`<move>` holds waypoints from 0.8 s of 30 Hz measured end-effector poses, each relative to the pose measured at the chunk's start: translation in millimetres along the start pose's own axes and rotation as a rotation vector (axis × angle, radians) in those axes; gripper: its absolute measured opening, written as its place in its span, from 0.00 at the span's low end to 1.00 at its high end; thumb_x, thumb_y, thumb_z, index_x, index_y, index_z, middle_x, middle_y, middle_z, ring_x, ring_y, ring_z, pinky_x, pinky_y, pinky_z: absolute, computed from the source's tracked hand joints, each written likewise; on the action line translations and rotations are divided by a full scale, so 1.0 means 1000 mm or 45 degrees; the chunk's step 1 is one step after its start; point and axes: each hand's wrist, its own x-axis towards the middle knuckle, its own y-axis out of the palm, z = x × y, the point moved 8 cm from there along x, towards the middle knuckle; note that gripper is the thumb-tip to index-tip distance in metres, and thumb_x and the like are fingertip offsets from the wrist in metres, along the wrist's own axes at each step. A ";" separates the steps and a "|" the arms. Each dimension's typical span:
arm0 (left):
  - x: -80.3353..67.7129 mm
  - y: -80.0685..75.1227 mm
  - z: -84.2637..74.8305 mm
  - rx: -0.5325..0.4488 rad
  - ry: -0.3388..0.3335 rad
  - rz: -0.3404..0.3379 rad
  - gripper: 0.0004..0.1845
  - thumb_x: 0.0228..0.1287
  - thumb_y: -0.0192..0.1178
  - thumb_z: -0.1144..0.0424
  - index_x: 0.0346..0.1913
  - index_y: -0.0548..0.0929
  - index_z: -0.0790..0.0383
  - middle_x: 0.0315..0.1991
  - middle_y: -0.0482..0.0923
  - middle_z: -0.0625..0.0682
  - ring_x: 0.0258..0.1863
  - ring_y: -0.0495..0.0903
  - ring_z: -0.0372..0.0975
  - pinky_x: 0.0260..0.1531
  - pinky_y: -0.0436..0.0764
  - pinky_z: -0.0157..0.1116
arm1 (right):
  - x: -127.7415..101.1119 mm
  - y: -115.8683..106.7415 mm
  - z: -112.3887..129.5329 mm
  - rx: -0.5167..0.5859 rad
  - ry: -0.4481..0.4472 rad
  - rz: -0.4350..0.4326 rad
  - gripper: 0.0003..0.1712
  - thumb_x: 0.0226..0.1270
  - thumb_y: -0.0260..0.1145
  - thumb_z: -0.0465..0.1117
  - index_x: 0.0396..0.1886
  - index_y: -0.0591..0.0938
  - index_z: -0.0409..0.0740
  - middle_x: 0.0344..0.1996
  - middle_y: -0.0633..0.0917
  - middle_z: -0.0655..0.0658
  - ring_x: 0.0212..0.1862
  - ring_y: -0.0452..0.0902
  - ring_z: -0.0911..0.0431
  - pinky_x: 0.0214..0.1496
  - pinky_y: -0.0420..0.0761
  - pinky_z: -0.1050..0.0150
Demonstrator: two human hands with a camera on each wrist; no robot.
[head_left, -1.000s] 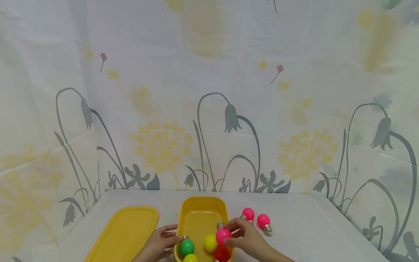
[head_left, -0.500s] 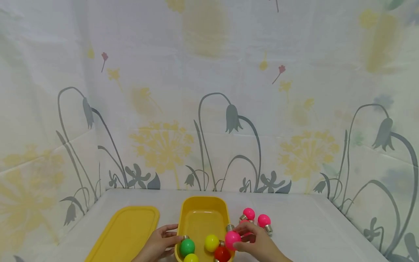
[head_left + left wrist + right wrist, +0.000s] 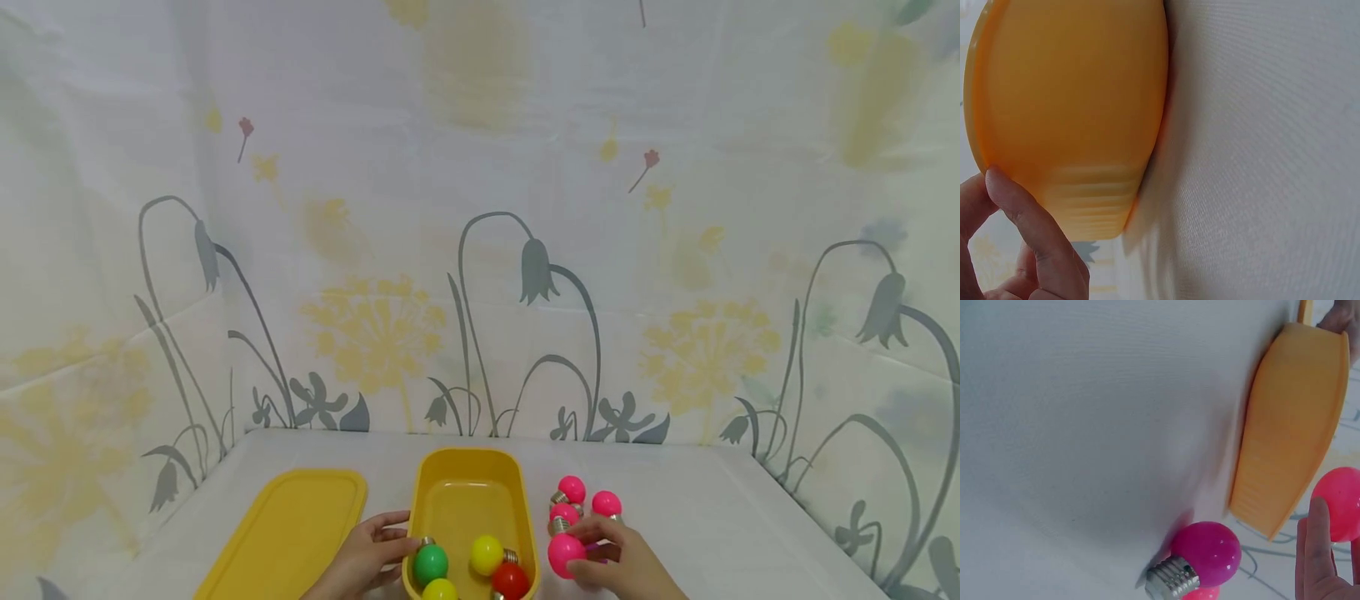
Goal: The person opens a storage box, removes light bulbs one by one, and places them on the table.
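Note:
My right hand (image 3: 628, 557) pinches a pink light bulb (image 3: 566, 556), screw base upward, just right of the yellow plastic box (image 3: 472, 492). In the right wrist view, the fingers (image 3: 1318, 544) lie along that bulb's round side. The left hand (image 3: 369, 552) grips the box's left rim, thumb over the edge and fingers outside. Inside the box are a green bulb (image 3: 431, 565), a yellow bulb (image 3: 487, 555), a red bulb (image 3: 511, 580) and another yellow bulb (image 3: 440, 591) at the frame's bottom. The near end of the box is cut off.
Pink bulbs (image 3: 572, 489) lie on the white-covered table right of the box, partly behind the right hand. A purple bulb (image 3: 1209, 553) lies near them. The flat yellow lid (image 3: 288, 529) rests left of the box. A flower-patterned cloth (image 3: 480, 250) hangs behind.
My right hand has carried the pink bulb rightward, from over the box and past its right rim to beside it. The left hand has stayed at the rim.

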 end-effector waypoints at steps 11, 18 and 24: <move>0.001 0.001 0.001 -0.016 -0.013 0.006 0.31 0.56 0.67 0.62 0.60 0.68 0.72 0.39 0.76 0.58 0.31 0.79 0.40 0.33 0.80 0.35 | -0.005 -0.026 -0.015 -0.093 0.059 -0.124 0.28 0.51 0.74 0.45 0.47 0.76 0.36 0.39 0.78 0.45 0.38 0.75 0.54 0.41 0.81 0.56; -0.001 0.001 0.000 -0.011 -0.012 0.010 0.31 0.57 0.66 0.62 0.60 0.68 0.72 0.39 0.76 0.57 0.31 0.79 0.39 0.33 0.80 0.35 | -0.007 -0.042 -0.024 -0.094 0.064 -0.154 0.26 0.53 0.72 0.43 0.49 0.76 0.34 0.39 0.78 0.44 0.39 0.75 0.54 0.41 0.81 0.56; -0.001 0.001 0.000 -0.009 -0.003 0.014 0.32 0.56 0.67 0.61 0.60 0.68 0.72 0.39 0.76 0.57 0.31 0.79 0.39 0.33 0.79 0.35 | -0.007 -0.054 -0.034 -0.075 0.113 -0.223 0.27 0.53 0.72 0.43 0.49 0.76 0.34 0.39 0.78 0.44 0.38 0.76 0.53 0.40 0.80 0.55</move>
